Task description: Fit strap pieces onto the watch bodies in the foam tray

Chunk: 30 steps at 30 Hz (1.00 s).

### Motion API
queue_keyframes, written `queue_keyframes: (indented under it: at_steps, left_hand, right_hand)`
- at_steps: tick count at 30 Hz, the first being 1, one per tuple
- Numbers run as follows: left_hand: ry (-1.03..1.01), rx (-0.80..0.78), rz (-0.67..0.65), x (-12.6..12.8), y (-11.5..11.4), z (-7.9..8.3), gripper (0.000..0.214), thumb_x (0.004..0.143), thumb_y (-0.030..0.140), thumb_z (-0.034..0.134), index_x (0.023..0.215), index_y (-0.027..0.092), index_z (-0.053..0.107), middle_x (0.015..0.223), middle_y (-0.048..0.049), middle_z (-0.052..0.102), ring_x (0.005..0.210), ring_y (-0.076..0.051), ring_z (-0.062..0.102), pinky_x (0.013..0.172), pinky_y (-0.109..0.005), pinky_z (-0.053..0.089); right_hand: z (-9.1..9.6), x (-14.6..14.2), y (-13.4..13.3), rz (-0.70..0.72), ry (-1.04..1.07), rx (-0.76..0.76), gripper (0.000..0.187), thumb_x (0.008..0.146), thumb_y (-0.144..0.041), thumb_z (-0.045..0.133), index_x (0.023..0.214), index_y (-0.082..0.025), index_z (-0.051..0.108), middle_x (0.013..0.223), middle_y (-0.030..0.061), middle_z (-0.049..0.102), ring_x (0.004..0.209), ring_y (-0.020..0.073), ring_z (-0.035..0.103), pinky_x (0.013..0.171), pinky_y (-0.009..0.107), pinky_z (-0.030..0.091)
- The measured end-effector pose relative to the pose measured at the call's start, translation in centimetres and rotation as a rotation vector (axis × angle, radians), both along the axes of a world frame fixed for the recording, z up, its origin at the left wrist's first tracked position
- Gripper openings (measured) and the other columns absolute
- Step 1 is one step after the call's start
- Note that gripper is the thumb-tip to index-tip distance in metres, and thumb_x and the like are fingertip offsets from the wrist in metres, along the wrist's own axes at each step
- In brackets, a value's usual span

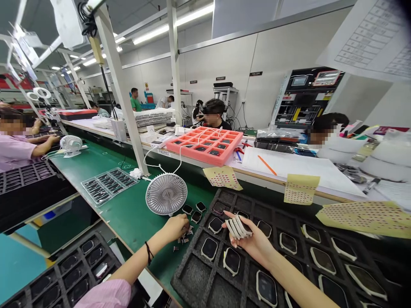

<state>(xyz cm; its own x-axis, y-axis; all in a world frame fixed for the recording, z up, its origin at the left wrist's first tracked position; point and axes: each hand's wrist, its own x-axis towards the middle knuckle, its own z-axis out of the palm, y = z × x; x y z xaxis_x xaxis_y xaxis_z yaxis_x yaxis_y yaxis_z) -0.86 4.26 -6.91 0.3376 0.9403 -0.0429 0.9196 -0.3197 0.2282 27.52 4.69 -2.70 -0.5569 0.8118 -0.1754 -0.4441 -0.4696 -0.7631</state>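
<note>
1. Grasping a row of pale watch cases (238, 227), the right hand (253, 243) is over the black tray (195, 272), near its far left corner.
2. The left hand (176, 226) is curled over small bits (183, 240) on the green desk (136, 218), by the tray's left edge; I cannot tell if it grips any.
3. Three watches (196, 217) lie just beside it, near the white fan (166, 194).

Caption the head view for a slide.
Right hand holds stacked watch cases over a black tray, left hand near small parts by a fan.
</note>
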Motion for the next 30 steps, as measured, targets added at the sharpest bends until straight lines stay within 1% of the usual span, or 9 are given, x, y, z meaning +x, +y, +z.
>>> queue_keyframes:
  at_steps: [4,8,11,14,19,21,24,26,30]
  left_hand:
    - [-0.018,0.047,0.011,-0.2,-0.1,0.9,0.016,0.081,0.012,0.052,0.075,0.018,0.066,0.086,-0.0070,0.066,0.083,-0.021,0.061,0.067,-0.025,0.047]
    - [-0.069,0.162,0.066,0.5,-0.3,2.6,0.025,0.091,0.019,0.038,0.090,0.018,0.063,0.086,-0.0076,0.064,0.074,-0.019,0.060,0.065,-0.027,0.048]
    - [-0.269,0.336,0.017,2.6,-0.6,4.2,0.029,0.095,0.027,0.035,0.095,0.019,0.063,0.092,-0.0080,0.060,0.078,-0.018,0.060,0.069,-0.028,0.049]
    - [-0.587,0.411,-0.122,6.0,-0.8,5.9,0.023,0.092,0.033,0.047,0.094,0.018,0.065,0.083,-0.0051,0.062,0.073,-0.015,0.061,0.065,-0.025,0.051]
    - [-0.868,0.299,-0.282,10.7,-0.3,7.8,0.021,0.085,0.034,0.061,0.081,0.016,0.070,0.080,-0.0067,0.068,0.075,-0.016,0.064,0.066,-0.025,0.053]
    - [-0.976,0.192,-0.214,11.7,0.3,7.6,0.023,0.079,0.037,0.066,0.078,0.015,0.072,0.081,-0.0081,0.068,0.074,-0.017,0.065,0.063,-0.025,0.054]
    - [-1.184,-0.074,0.016,12.5,1.3,6.7,0.032,0.067,0.043,0.074,0.076,0.012,0.072,0.073,-0.0076,0.070,0.061,-0.017,0.065,0.059,-0.028,0.056]
    - [-1.266,-0.193,0.103,13.0,1.7,6.2,0.038,0.063,0.045,0.076,0.077,0.010,0.072,0.066,-0.0070,0.070,0.054,-0.017,0.065,0.058,-0.030,0.057]
    - [-1.295,-0.169,0.127,13.9,1.8,5.9,0.035,0.066,0.042,0.073,0.081,0.011,0.073,0.070,-0.0070,0.072,0.058,-0.017,0.066,0.061,-0.029,0.057]
  right_hand:
    - [0.0,0.1,0.1,-0.001,0.012,-0.005,0.045,0.082,-0.040,0.054,0.120,-0.015,0.057,0.090,0.0102,0.071,0.054,0.0163,0.057,0.052,0.031,0.042]
    - [-0.2,0.1,0.3,0.005,0.032,-0.009,0.046,0.084,-0.039,0.052,0.123,-0.014,0.054,0.091,0.0109,0.070,0.055,0.0170,0.058,0.052,0.031,0.042]
    - [-0.4,0.2,0.5,0.009,0.053,-0.004,0.047,0.084,-0.038,0.051,0.124,-0.013,0.054,0.091,0.0110,0.070,0.055,0.0169,0.058,0.052,0.031,0.042]
    - [-0.5,0.2,0.6,-0.014,0.078,-0.005,0.045,0.084,-0.038,0.051,0.123,-0.014,0.054,0.090,0.0092,0.070,0.055,0.0168,0.058,0.051,0.031,0.042]
    - [-0.3,0.1,0.7,-0.049,0.122,-0.037,0.046,0.081,-0.040,0.054,0.120,-0.016,0.056,0.074,0.0030,0.067,0.053,0.0167,0.058,0.049,0.029,0.042]
    - [-0.3,0.0,0.6,-0.121,0.124,0.005,0.048,0.081,-0.041,0.056,0.123,-0.017,0.054,0.071,0.0012,0.066,0.054,0.0166,0.058,0.049,0.029,0.042]
    - [-0.3,-0.2,0.3,-0.341,0.081,0.141,0.056,0.080,-0.041,0.061,0.130,-0.021,0.047,0.080,0.0008,0.067,0.059,0.0166,0.059,0.053,0.030,0.044]
    - [-0.1,-0.2,0.0,-0.448,0.052,0.201,0.062,0.079,-0.041,0.063,0.134,-0.024,0.043,0.086,0.0006,0.067,0.062,0.0164,0.058,0.057,0.031,0.046]
    - [0.1,-0.2,-0.3,-0.466,0.053,0.236,0.066,0.079,-0.042,0.063,0.138,-0.025,0.039,0.080,-0.0010,0.065,0.062,0.0159,0.057,0.058,0.030,0.046]
